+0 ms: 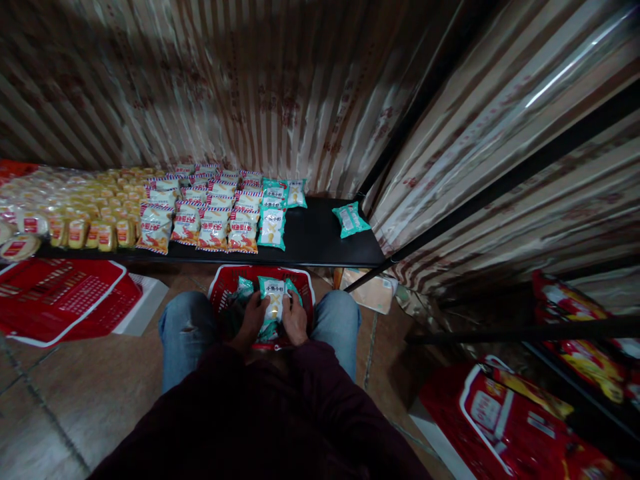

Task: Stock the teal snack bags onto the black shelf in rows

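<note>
Between my knees stands a red basket (pixel 220 283) with several teal snack bags inside. Above it, my left hand (pixel 254 319) and my right hand (pixel 295 318) grip the two sides of one upright teal and white bag (pixel 273 298), its printed front facing up. The fingers of both hands are closed on its edges. On the black shelf (pixel 313 237) ahead, a column of teal bags (pixel 272 227) stands beside rows of white and orange snack bags (pixel 214 228). One teal bag (pixel 351 220) lies apart near the shelf's right end.
Small yellow packaged cakes (pixel 103 233) fill the shelf's left part. Red baskets (pixel 65 297) sit on the floor at left. A slanting black pole (pixel 450 223) crosses the right side, above a red basket of packages (pixel 500 413). Striped curtains (pixel 200 87) hang behind.
</note>
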Available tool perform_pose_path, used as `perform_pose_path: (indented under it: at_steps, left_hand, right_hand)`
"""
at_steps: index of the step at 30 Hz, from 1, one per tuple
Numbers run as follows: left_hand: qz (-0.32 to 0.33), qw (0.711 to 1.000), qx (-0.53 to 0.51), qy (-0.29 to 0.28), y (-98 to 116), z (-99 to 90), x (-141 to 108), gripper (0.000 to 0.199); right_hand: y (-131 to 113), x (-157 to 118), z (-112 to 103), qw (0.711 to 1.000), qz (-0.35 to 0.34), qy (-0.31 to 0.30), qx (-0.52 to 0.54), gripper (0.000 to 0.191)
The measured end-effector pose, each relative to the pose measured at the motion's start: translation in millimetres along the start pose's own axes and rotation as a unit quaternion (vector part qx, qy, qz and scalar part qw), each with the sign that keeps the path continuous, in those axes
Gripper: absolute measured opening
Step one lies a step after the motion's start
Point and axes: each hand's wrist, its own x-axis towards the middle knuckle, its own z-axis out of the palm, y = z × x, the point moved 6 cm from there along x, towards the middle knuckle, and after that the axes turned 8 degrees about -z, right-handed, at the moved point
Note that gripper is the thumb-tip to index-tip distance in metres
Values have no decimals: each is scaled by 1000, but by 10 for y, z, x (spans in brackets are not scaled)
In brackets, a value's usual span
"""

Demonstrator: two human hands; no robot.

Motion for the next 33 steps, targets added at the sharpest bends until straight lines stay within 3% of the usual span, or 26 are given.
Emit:
perform_pose_path:
  at_steps: [4, 8, 12, 19, 23, 29, 33]
  left_hand:
    - [14, 994, 91, 51, -89, -113, 58, 41]
    - [57, 983, 159, 79, -96, -132, 71, 47]
    - [119, 978, 164, 56, -90, -44, 33, 47]
    - [148, 973, 174, 19, -94, 43, -49, 48]
    - [150, 969, 194, 37, -53, 57, -107, 48]
    - [225, 934, 272, 57, 8, 140, -210, 43]
    - [276, 908, 309, 66, 59, 165, -330, 42]
  right_hand:
    - [-159, -68, -27, 992, -122, 19, -17, 50]
    - [-176, -129, 64, 987, -158, -15, -1, 42]
    - [-80, -144, 127, 990, -123, -28, 69, 46]
    - [26, -136, 124, 985, -37, -49, 160, 50]
    - [51, -132, 122, 980, 1, -49, 194, 54]
    - [16, -116, 119, 964, 28, -50, 258, 61]
    - [-46, -110, 93, 956, 29, -62, 287, 55]
